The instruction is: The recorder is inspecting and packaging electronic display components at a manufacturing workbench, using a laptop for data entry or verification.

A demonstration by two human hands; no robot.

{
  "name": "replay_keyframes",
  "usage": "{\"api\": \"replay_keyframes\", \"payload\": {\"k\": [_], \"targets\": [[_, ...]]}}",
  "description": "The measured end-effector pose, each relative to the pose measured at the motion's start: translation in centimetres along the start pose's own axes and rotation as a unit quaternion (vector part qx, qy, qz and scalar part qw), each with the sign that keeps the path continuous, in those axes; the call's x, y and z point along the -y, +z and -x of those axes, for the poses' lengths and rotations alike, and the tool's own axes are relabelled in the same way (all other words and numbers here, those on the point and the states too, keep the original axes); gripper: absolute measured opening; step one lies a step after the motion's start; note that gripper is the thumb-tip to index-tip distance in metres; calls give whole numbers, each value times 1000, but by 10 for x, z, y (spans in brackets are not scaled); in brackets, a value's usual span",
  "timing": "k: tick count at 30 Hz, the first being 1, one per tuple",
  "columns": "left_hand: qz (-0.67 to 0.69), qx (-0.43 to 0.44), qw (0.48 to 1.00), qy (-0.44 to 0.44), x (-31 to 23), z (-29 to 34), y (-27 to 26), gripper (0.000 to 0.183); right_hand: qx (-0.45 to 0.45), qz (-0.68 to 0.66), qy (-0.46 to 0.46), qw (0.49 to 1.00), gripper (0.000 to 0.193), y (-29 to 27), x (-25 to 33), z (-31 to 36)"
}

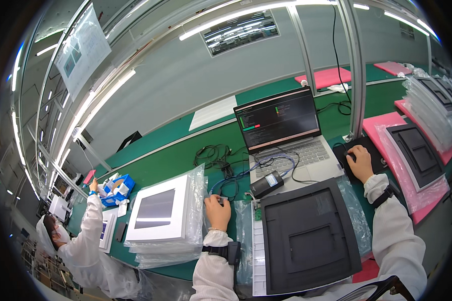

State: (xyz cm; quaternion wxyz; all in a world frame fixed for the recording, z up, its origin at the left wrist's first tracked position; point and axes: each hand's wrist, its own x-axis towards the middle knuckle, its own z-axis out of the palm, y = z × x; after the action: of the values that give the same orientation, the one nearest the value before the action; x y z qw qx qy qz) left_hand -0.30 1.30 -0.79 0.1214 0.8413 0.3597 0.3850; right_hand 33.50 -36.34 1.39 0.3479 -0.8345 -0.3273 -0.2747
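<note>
My right hand (359, 163) rests on a dark computer mouse (352, 156), mostly covered by the fingers, on a black mouse pad (374, 150). My left hand (217, 212) is closed, fingers curled beside a blue cable (217, 186); what it holds is hidden. Between my forearms lies a black panel-backed device (311, 236) with a white edge and a green circuit board piece at its upper left corner. Beyond it stands an open laptop (278, 123) with text on a dark screen. A small black box (266, 184) with cables sits on the laptop's front left.
Left of my left hand is a stack of white-framed panels (158, 213) in plastic film. Bagged black-backed units (418, 153) lie on pink foam at right. A metal post (355, 75) rises behind the mouse pad. A co-worker (93, 236) reaches toward a blue bin (119, 190).
</note>
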Motion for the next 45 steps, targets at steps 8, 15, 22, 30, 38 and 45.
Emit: {"api": "replay_keyframes", "payload": {"k": [8, 15, 22, 30, 38, 45], "targets": [[18, 14, 1000, 7, -1, 0, -2, 19, 6, -4, 8, 1000, 16, 1, 0, 1], [34, 1, 999, -16, -8, 0, -7, 17, 2, 3, 5, 1000, 16, 3, -1, 1], [23, -1, 1000, 17, -9, 0, -5, 20, -7, 0, -1, 1000, 16, 1, -3, 1], [19, 0, 1000, 19, -14, 1, -9, 20, -3, 3, 4, 1000, 17, 3, -3, 3], [16, 3, 1000, 21, -11, 2, -8, 21, 3, 3, 0, 1000, 16, 3, -3, 2], [43, -9, 999, 13, -3, -1, 0, 40, 4, 1, 14, 1000, 17, 2, -3, 2]]}}
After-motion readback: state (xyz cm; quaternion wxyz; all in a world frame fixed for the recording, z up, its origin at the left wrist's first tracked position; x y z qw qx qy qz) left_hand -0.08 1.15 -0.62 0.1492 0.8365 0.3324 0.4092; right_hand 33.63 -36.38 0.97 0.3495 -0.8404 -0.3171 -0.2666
